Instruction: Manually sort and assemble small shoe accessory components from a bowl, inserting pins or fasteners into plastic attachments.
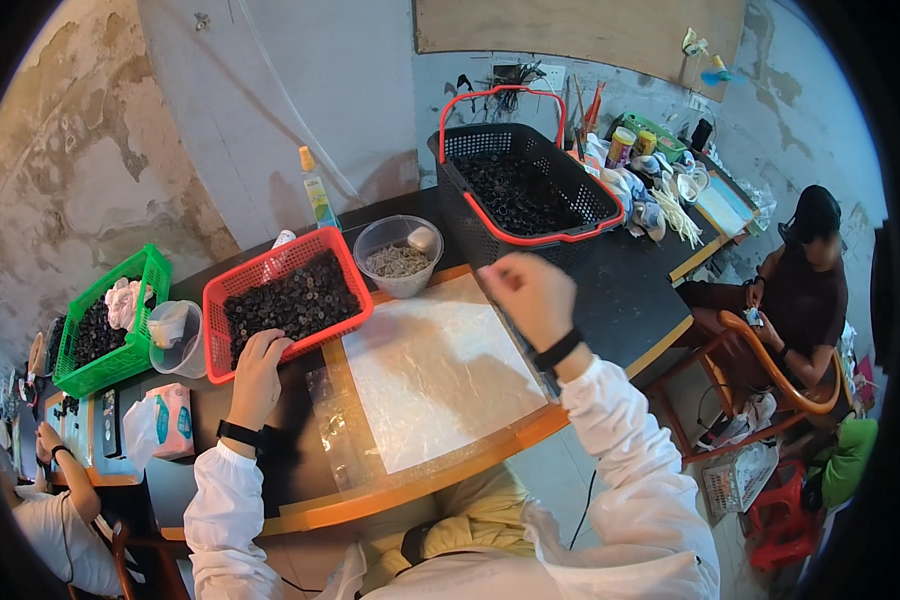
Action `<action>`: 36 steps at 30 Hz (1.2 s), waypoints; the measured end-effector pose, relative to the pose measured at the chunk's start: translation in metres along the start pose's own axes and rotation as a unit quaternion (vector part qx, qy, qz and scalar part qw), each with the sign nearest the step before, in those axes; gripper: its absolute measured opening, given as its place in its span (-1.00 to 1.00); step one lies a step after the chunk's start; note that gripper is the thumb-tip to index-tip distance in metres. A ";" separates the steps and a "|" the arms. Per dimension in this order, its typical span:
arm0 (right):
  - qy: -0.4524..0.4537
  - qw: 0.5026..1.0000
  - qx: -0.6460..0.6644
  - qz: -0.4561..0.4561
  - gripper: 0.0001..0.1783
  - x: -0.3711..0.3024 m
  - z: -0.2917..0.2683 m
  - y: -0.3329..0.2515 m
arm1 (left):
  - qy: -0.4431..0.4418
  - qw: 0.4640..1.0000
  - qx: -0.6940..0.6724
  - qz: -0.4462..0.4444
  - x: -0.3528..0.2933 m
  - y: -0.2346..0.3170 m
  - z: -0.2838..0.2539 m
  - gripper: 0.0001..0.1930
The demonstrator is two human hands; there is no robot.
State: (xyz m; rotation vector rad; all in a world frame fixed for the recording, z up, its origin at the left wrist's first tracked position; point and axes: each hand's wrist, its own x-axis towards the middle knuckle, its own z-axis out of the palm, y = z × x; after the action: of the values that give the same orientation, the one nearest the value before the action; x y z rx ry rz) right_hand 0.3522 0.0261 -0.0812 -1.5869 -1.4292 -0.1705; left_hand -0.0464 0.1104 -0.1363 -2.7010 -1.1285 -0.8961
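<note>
At the near rim of a red plastic basket, my left hand is bent over the edge, its fingertips drawn together by small black ring-shaped pieces. What those fingers hold, if anything, cannot be made out. My right hand is raised over the right edge of a white sheet, close to a large black basket with red handles. Slightly blurred, its fingers are curled in and pinched, and anything between them is too small to see. More black rings fill the large basket.
A clear tub with greyish bits stands behind the sheet. Left are a green basket, a clear plastic cup and a tissue pack. A spray bottle stands at the wall. Co-workers sit at right and left.
</note>
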 end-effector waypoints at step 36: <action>-0.135 0.932 0.255 0.218 -0.33 0.164 -0.030 0.198 | 0.004 0.990 -0.121 0.070 0.000 0.063 0.001 -0.85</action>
State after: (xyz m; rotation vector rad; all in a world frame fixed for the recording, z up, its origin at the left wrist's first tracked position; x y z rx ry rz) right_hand 0.5799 0.1471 -0.0654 -1.4720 -1.1523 0.6542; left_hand -0.0029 0.0651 -0.1279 -2.9188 -0.8649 -1.0851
